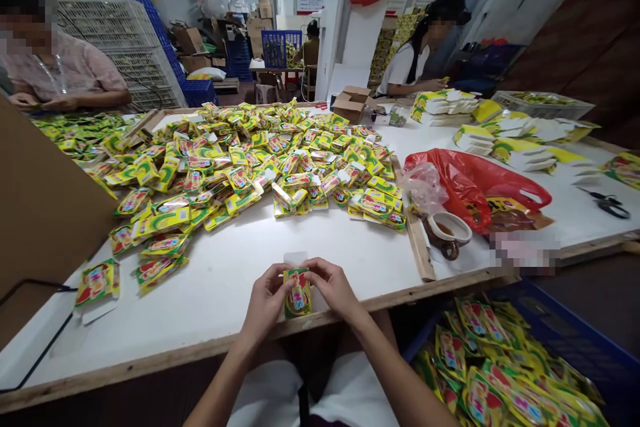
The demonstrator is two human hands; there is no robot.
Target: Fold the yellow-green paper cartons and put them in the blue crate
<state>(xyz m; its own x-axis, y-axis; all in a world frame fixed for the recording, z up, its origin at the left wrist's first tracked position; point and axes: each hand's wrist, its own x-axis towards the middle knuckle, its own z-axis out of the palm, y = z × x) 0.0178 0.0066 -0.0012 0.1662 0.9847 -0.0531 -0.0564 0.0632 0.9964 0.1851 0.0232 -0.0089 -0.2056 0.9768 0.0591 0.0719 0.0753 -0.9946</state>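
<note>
Yellow-green box [299, 301], a small one with red and pink print, is what we've got at the lower middle of the frame, right by the front edge of the white bench [240, 280]; can't tell if it's actually touching the top. Our left hand [270, 290] is pinching its left side between thumb and fingers, and our right hand [331, 283] has the upper right corner pinched much the same way. Past that we're looking at a big messy pile of similar boxes [250, 167] across the middle and left, plus a loose box [97, 282] with a white flap at the lower left, near a brown cardboard panel [45, 213]. Over on the right we've got a wooden strip [419, 247], a mug [443, 239] just beside it, a red plastic bag [465, 173] behind that, and black scissors [611, 205] out by the right edge. Lower right, a blue crate [580, 327] holds loads of packets [483, 380]. One person [75, 67] is upper left, another [407, 63] upper right, near stacked yellow-and-white cartons [445, 107].
</note>
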